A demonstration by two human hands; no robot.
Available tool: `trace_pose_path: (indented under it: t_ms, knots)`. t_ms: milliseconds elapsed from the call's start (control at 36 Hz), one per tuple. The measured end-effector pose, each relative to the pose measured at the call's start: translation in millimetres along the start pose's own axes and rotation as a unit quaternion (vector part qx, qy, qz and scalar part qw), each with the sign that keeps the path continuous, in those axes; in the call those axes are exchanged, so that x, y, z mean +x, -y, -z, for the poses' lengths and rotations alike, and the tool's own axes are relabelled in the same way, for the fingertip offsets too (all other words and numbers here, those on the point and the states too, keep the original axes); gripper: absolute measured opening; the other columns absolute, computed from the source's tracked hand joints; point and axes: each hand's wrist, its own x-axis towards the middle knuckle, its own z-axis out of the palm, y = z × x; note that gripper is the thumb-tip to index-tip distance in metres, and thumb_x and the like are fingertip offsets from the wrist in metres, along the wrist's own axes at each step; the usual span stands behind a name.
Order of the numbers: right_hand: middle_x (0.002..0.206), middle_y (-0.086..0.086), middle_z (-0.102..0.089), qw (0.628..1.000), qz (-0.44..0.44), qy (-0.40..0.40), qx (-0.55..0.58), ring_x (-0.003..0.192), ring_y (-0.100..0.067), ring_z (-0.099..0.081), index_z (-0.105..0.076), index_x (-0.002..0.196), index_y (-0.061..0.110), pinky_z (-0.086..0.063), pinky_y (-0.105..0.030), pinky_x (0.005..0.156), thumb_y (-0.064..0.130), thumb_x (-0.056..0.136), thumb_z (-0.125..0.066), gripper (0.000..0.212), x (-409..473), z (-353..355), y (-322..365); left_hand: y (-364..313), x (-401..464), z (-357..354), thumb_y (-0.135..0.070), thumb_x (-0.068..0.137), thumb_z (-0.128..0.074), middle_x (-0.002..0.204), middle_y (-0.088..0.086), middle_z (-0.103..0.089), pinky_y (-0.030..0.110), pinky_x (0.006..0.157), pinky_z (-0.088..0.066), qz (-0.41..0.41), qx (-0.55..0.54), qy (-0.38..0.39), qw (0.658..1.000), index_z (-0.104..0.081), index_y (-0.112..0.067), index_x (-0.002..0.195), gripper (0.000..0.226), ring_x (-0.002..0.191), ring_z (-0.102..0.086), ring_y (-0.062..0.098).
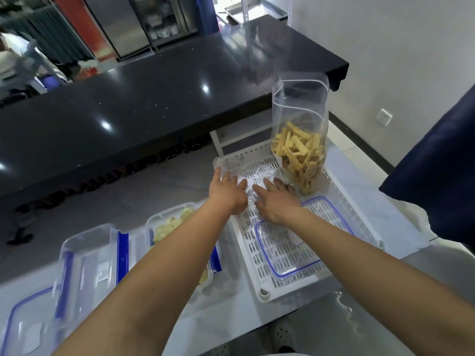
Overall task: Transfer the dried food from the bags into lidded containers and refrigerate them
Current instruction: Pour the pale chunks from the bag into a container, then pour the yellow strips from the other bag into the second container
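A clear zip bag (299,140) of yellow dried sticks stands upright at the far end of a white perforated tray (359,222). An empty clear bag (253,176) lies flat in the tray. My left hand (227,191) and my right hand (276,200) both rest on it with fingers spread flat. A clear lid with a blue seal (293,250) lies in the tray nearer me. Left of the tray stands a clear container (174,222) holding pale dried pieces, partly hidden by my left forearm. An empty clear container (84,258) stands further left.
Another blue-sealed lid (23,325) lies at the bottom left. A long black counter (154,98) runs behind the white table. A dark blue cloth (437,176) hangs at the right. The floor gap lies between table and counter.
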Motion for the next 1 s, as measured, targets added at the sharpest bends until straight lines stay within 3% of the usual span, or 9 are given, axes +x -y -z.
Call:
trace_pose_path:
  t_ms: [222,333,472,583,611,667,750,889,1000]
  knots:
    - [0.156,0.002,-0.042,0.972,0.072,-0.142,0.170,0.143,-0.018,-0.038,-0.046,0.147,0.023,-0.033,-0.035,0.113,0.035,0.101,-0.050,0.048,-51,28,-4,13,-24,12,-0.034,0.104,-0.036,0.162,-0.001,-0.033,0.050,0.125,0.001,-0.047,-0.193,-0.137,0.971,-0.034,-0.028,0.154,0.051,0.154,-0.017,0.023]
    - [0.123,0.000,-0.067,0.905,0.067,-0.310,0.283,0.112,-0.016,-0.061,-0.065,0.125,0.015,-0.049,-0.032,0.096,0.026,0.095,-0.065,0.032,-93,52,-14,19,-45,16,-0.030,0.100,-0.048,0.155,-0.007,-0.045,0.045,0.124,-0.017,-0.058,-0.315,-0.200,0.926,-0.045,-0.029,0.148,0.049,0.147,-0.032,0.016]
    - [0.117,0.005,-0.058,0.802,0.007,-0.487,0.347,0.103,-0.011,-0.057,-0.056,0.124,0.021,-0.051,-0.024,0.084,0.035,0.085,-0.076,0.046,-103,100,-35,10,-82,21,-0.025,0.101,-0.055,0.151,-0.011,-0.048,0.031,0.113,-0.031,-0.049,-0.477,-0.207,0.853,-0.049,-0.030,0.145,0.045,0.140,-0.041,0.010]
    - [0.137,0.000,-0.053,0.812,-0.037,-0.430,0.392,0.117,-0.016,-0.054,-0.047,0.139,0.030,-0.049,-0.034,0.091,0.041,0.080,-0.080,0.069,-79,132,-54,-4,-98,28,-0.027,0.100,-0.057,0.150,-0.015,-0.047,0.024,0.105,-0.031,-0.056,-0.548,-0.212,0.807,-0.049,-0.036,0.144,0.045,0.137,-0.040,0.004]
    - [0.130,-0.002,-0.060,0.818,-0.035,-0.416,0.396,0.112,-0.017,-0.058,-0.055,0.132,0.027,-0.051,-0.036,0.088,0.040,0.081,-0.079,0.058,-72,136,-56,-7,-100,30,-0.027,0.100,-0.058,0.150,-0.015,-0.047,0.024,0.104,-0.032,-0.059,-0.561,-0.214,0.798,-0.049,-0.037,0.144,0.046,0.137,-0.040,0.004]
    - [0.089,-0.004,-0.069,0.830,-0.037,-0.417,0.368,0.083,-0.017,-0.064,-0.069,0.091,0.016,-0.051,-0.032,0.072,0.039,0.086,-0.073,0.024,-65,142,-57,-12,-104,34,-0.027,0.100,-0.058,0.150,-0.015,-0.047,0.026,0.104,-0.034,-0.064,-0.578,-0.218,0.784,-0.049,-0.037,0.145,0.047,0.136,-0.042,0.005]
    - [0.053,-0.006,-0.047,0.816,-0.047,-0.450,0.361,0.052,-0.017,-0.040,-0.055,0.060,0.006,-0.034,-0.030,0.057,0.034,0.091,-0.068,0.044,-60,148,-55,-16,-109,37,-0.027,0.100,-0.059,0.148,-0.014,-0.049,0.027,0.103,-0.036,-0.066,-0.589,-0.228,0.772,-0.049,-0.039,0.143,0.046,0.135,-0.042,0.005]
    - [0.073,-0.020,-0.068,0.792,-0.047,-0.467,0.390,0.069,-0.038,-0.064,-0.070,0.074,0.000,-0.056,-0.046,0.064,0.031,0.091,-0.067,0.036,-59,162,-46,-11,-114,36,-0.026,0.099,-0.059,0.147,-0.013,-0.050,0.027,0.102,-0.038,-0.058,-0.595,-0.243,0.764,-0.049,-0.040,0.142,0.046,0.134,-0.045,0.007]
    - [0.089,-0.021,-0.073,0.783,-0.016,-0.485,0.389,0.086,-0.039,-0.067,-0.075,0.084,-0.001,-0.056,-0.050,0.076,0.024,0.093,-0.066,0.028,-67,175,-38,-5,-117,38,-0.026,0.098,-0.061,0.147,-0.011,-0.051,0.030,0.105,-0.040,-0.050,-0.599,-0.253,0.758,-0.050,-0.036,0.143,0.048,0.133,-0.047,0.010]
